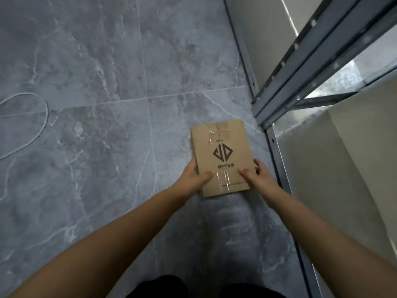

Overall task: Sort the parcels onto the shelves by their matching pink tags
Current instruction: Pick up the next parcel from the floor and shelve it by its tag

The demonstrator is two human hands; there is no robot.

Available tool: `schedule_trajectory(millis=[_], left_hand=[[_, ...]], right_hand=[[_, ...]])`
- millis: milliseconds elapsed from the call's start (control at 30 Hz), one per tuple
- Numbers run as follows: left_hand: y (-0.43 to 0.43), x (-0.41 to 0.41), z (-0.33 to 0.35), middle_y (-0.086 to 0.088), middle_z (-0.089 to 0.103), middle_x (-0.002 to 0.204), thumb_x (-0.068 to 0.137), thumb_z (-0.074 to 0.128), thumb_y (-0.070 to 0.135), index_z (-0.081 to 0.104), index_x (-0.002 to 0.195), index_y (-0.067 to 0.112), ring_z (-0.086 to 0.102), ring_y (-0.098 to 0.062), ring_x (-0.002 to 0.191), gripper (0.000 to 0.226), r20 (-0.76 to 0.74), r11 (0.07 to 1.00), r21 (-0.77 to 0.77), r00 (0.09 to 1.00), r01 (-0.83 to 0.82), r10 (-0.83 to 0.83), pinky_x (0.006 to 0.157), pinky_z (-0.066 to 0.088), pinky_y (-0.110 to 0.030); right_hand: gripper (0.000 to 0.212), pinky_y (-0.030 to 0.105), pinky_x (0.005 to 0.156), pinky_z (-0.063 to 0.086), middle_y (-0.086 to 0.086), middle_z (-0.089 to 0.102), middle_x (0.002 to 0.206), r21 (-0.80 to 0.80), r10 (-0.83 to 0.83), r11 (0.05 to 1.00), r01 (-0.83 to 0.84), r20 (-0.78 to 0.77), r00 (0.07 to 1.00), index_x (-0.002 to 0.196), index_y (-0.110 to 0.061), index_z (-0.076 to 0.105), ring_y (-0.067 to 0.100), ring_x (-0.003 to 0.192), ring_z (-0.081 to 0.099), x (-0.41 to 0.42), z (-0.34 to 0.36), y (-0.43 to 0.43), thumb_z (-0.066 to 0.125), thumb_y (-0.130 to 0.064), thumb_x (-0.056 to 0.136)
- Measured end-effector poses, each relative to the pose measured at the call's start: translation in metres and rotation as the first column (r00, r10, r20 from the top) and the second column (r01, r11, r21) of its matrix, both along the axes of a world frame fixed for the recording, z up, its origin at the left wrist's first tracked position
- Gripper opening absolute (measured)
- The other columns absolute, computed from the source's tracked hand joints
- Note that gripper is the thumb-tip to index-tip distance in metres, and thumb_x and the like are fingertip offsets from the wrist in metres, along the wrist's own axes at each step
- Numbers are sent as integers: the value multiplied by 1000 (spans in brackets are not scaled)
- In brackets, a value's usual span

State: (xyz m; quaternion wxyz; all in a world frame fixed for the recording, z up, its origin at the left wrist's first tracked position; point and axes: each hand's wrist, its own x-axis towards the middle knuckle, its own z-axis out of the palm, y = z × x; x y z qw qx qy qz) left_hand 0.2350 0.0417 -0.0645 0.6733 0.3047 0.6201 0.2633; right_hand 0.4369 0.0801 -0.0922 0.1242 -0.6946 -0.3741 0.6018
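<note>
A brown cardboard parcel point(221, 155) with a dark diamond logo and clear tape is held flat over the grey floor. My left hand point(193, 177) grips its near left corner, thumb on top. My right hand point(257, 175) grips its near right corner the same way. No pink tag shows on the parcel's upper face. The metal shelf unit point(300, 67) stands just to the right, with pale shelf boards point(335, 168) and grey steel posts.
Grey marbled floor tiles point(96, 61) fill the left and centre. A white cable point(40, 125) loops on the floor at far left. The shelf's upright post point(277, 151) runs close beside my right hand.
</note>
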Motion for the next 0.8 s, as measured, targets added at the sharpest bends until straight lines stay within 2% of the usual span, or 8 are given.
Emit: schedule_trajectory(millis=[67, 233, 400, 500, 567, 633, 700, 800], left_hand=[[1, 3, -2, 3, 52, 132, 91, 59, 11, 21, 150, 23, 58, -4, 105, 71, 60, 1000, -16, 998, 3, -2, 68, 54, -11], [-2, 10, 40, 1, 56, 134, 90, 59, 9, 13, 150, 32, 59, -6, 107, 80, 62, 992, -23, 991, -121, 122, 75, 58, -22], [-23, 8, 144, 11, 57, 126, 91, 58, 13, 17, 150, 34, 57, 2, 102, 74, 84, 981, -26, 977, -194, 195, 63, 55, -13], [-32, 4, 224, 10, 56, 131, 93, 55, 14, 19, 150, 34, 56, 4, 108, 71, 62, 966, 21, 965, -256, 255, 75, 57, -17], [-34, -1, 283, 17, 58, 125, 97, 48, 22, 26, 148, 36, 56, -1, 114, 57, 74, 955, 23, 953, -297, 294, 80, 55, -18], [-33, -6, 343, 26, 60, 115, 100, 35, 35, 45, 133, 44, 56, 3, 111, 35, 84, 925, -23, 922, -378, 379, 69, 52, -11], [-33, -15, 397, 26, 61, 117, 100, 30, 45, 58, 119, 47, 53, 10, 106, 34, 108, 879, -57, 872, -474, 478, 75, 43, -12], [-38, -30, 466, 17, 59, 127, 100, 35, 39, 61, 123, 33, 52, 13, 101, 35, 79, 831, -20, 828, -556, 555, 83, 36, -18]], right_hand=[[55, 41, 103, 45, 9, 55, 134, -34, 34, 999, -35, -39, 999, 138, -16, 40, 23, 115, 57, -1, 0, -7, 61, -29, 88], [47, 31, 87, 52, 2, 61, 119, 44, 15, 999, -11, -93, 996, 132, -22, 44, 16, 103, 61, -4, 48, -13, 62, -21, 88], [56, 19, 78, 49, 0, 61, 120, 90, 40, 996, -31, -102, 994, 139, -21, 38, 11, 104, 61, -11, 148, -28, 62, -22, 89], [55, 13, 72, 53, -4, 64, 114, 142, 37, 990, -24, -90, 995, 136, -21, 41, 5, 101, 62, -16, 227, -34, 65, -22, 87], [54, 11, 68, 52, -14, 62, 107, 181, 33, 983, -18, -84, 996, 133, -27, 42, -2, 95, 61, -22, 282, -35, 67, -21, 85], [54, 12, 70, 51, -17, 62, 104, 195, 30, 981, -10, -99, 995, 132, -28, 43, -6, 92, 61, -27, 333, -37, 67, -19, 85], [53, 10, 69, 52, -15, 63, 103, 205, 34, 979, -7, -128, 991, 130, -27, 44, -6, 90, 61, -34, 383, -38, 67, -17, 84], [54, 16, 75, 54, -10, 65, 107, 215, 60, 976, -24, -159, 985, 128, -26, 46, 5, 101, 63, -45, 454, -38, 70, -19, 81]])
